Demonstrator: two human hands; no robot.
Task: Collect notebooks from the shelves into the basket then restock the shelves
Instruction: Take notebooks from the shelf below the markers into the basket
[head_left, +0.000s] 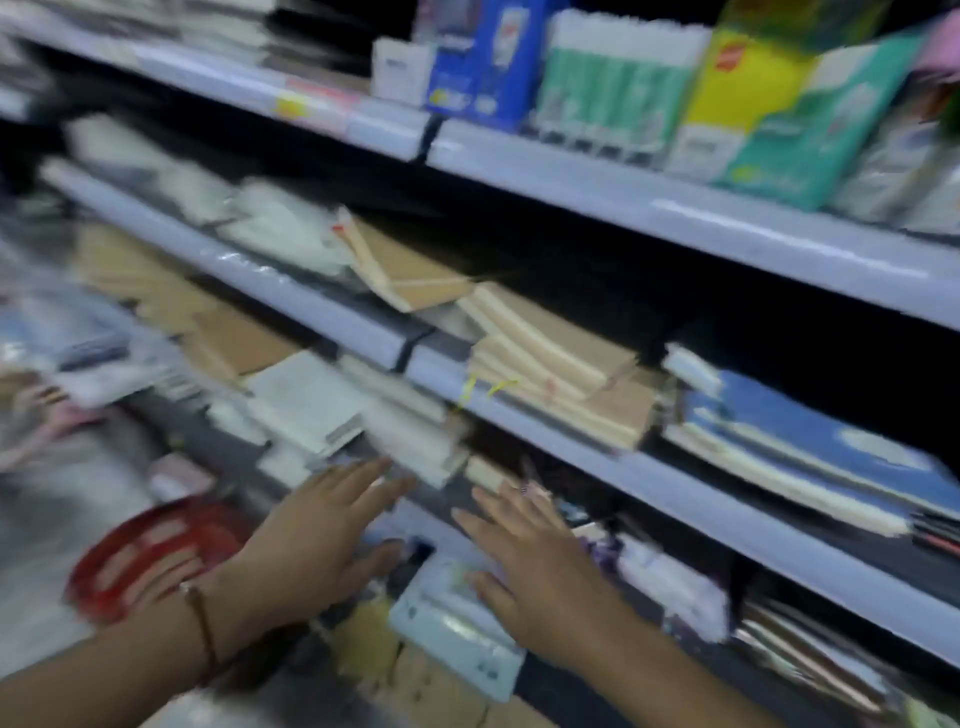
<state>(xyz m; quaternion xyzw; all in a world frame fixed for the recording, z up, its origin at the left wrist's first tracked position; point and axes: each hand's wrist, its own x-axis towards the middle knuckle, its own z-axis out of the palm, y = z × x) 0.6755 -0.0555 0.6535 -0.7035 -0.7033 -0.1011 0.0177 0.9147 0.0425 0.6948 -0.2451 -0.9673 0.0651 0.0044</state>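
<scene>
Kraft-brown notebooks stacked on middle shelf, edges smeared by blur. Left hand and right hand spread flat, empty, over lower shelf. Red basket half hidden behind left wrist.

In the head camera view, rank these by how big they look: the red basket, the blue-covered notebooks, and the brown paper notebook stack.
1. blue-covered notebooks
2. brown paper notebook stack
3. red basket, partly hidden by the left forearm; its distance from the camera differs, so its rank is unsure.
</scene>
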